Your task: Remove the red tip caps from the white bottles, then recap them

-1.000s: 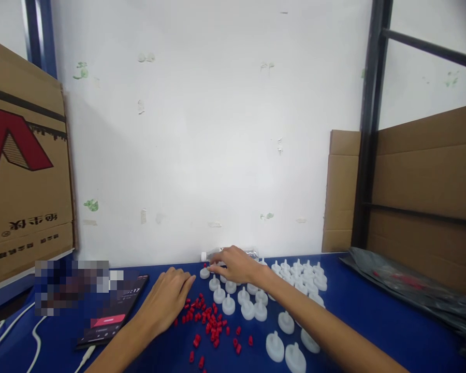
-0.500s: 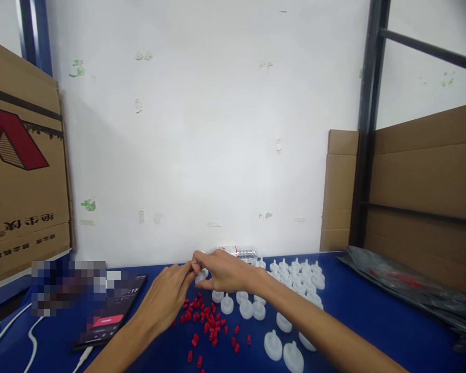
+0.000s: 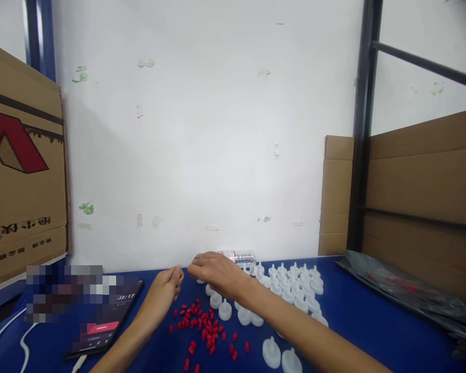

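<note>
Centrally, your left hand, curled; your right hand, bent; contents cannot be told. Nearby: red pieces, white spouted caps.

Open room on the blue tabletop runs toward the far edge, between the packed white round plastic caps with spouts and the dark grey plastic bag on the right. The clear plastic bottle obstructs the far edge. Scattered small red plastic cylinders clutter the middle; a flat black phone obstructs the left side.
</note>
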`<state>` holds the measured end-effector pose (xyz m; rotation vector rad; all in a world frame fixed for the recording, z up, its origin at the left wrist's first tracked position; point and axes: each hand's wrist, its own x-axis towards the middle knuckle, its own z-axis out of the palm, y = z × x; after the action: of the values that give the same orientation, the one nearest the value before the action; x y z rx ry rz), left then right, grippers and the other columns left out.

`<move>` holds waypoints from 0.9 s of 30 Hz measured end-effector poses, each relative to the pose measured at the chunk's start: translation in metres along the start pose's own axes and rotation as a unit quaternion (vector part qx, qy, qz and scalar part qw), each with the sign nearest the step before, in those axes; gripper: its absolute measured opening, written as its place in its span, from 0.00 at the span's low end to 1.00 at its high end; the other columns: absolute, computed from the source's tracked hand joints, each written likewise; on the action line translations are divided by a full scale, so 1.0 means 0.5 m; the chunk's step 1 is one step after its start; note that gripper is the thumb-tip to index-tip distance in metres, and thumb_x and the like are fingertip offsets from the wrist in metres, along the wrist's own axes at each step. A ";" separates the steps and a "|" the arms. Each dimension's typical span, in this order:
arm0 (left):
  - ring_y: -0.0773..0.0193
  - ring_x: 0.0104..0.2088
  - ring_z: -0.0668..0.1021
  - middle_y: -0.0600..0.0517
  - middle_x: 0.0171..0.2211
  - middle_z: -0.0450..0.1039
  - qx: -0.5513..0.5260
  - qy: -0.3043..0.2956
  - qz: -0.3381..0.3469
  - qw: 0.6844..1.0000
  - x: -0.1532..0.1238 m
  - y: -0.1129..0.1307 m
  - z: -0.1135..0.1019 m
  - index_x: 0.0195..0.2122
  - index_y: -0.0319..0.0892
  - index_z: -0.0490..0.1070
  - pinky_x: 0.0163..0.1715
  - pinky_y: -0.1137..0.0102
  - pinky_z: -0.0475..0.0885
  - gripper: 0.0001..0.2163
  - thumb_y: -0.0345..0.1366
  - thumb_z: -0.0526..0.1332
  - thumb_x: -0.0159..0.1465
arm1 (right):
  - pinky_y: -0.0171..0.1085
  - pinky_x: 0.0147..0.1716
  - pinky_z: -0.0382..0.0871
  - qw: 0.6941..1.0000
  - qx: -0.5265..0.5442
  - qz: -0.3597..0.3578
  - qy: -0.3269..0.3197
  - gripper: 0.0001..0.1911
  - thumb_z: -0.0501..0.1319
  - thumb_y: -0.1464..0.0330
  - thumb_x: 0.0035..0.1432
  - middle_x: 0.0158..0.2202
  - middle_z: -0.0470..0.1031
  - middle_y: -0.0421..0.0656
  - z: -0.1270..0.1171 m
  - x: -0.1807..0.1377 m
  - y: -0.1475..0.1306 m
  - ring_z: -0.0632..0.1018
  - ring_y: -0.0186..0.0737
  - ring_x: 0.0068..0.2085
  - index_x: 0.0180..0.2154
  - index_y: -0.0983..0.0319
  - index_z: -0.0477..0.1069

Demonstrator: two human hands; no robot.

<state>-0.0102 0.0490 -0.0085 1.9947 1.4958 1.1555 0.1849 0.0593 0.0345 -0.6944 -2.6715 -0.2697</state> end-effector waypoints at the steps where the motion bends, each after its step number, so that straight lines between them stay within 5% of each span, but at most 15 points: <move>1: 0.65 0.18 0.60 0.60 0.17 0.49 -0.004 -0.009 -0.010 1.000 0.005 -0.005 -0.002 0.22 0.49 0.51 0.22 0.69 0.63 0.29 0.68 0.33 0.61 | 0.35 0.42 0.62 1.000 -0.001 0.021 0.006 0.14 0.54 0.82 0.62 0.39 0.77 0.43 0.003 -0.004 0.011 0.75 0.40 0.43 0.40 0.58 0.69; 4: 0.65 0.18 0.62 0.60 0.16 0.49 0.016 -0.023 -0.022 0.999 0.011 -0.019 -0.010 0.21 0.49 0.51 0.23 0.69 0.63 0.29 0.67 0.33 0.61 | 0.35 0.37 0.64 0.995 0.006 0.094 0.027 0.08 0.57 0.75 0.66 0.39 0.78 0.44 0.013 -0.021 0.048 0.77 0.41 0.39 0.44 0.59 0.70; 8: 0.61 0.24 0.69 0.56 0.20 0.62 0.094 -0.021 -0.011 0.995 -0.001 -0.035 -0.010 0.25 0.46 0.61 0.27 0.69 0.60 0.22 0.56 0.44 0.66 | 0.36 0.41 0.66 0.988 0.028 0.146 0.038 0.11 0.59 0.68 0.68 0.45 0.79 0.48 0.032 -0.033 0.078 0.79 0.45 0.45 0.51 0.61 0.71; 14: 0.59 0.33 0.76 0.52 0.30 0.75 0.175 -0.063 0.019 0.982 -0.019 -0.054 0.006 0.34 0.43 0.72 0.33 0.68 0.64 0.10 0.37 0.52 0.66 | 0.34 0.35 0.65 0.991 0.055 0.116 -0.030 0.18 0.52 0.63 0.72 0.35 0.82 0.43 0.047 -0.036 0.077 0.80 0.42 0.37 0.38 0.60 0.78; 19: 0.58 0.41 0.78 0.50 0.37 0.77 0.202 -0.070 0.026 0.977 -0.022 -0.061 0.004 0.40 0.43 0.74 0.39 0.68 0.65 0.11 0.28 0.53 0.65 | 0.35 0.31 0.64 0.989 0.044 0.126 -0.059 0.21 0.50 0.60 0.72 0.31 0.80 0.44 0.055 -0.043 0.078 0.79 0.43 0.33 0.34 0.60 0.77; 27: 0.58 0.39 0.78 0.52 0.33 0.78 0.215 -0.093 0.023 0.972 -0.030 -0.051 0.010 0.35 0.44 0.74 0.35 0.70 0.64 0.06 0.32 0.57 0.65 | 0.43 0.55 0.63 0.992 0.059 0.108 -0.019 0.23 0.43 0.59 0.75 0.51 0.78 0.48 0.056 -0.031 0.059 0.75 0.46 0.54 0.51 0.60 0.75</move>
<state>-0.0230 0.0449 -0.0352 2.3495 1.7181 0.6726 0.2036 0.0855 0.0055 -0.9503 -2.5939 -0.0408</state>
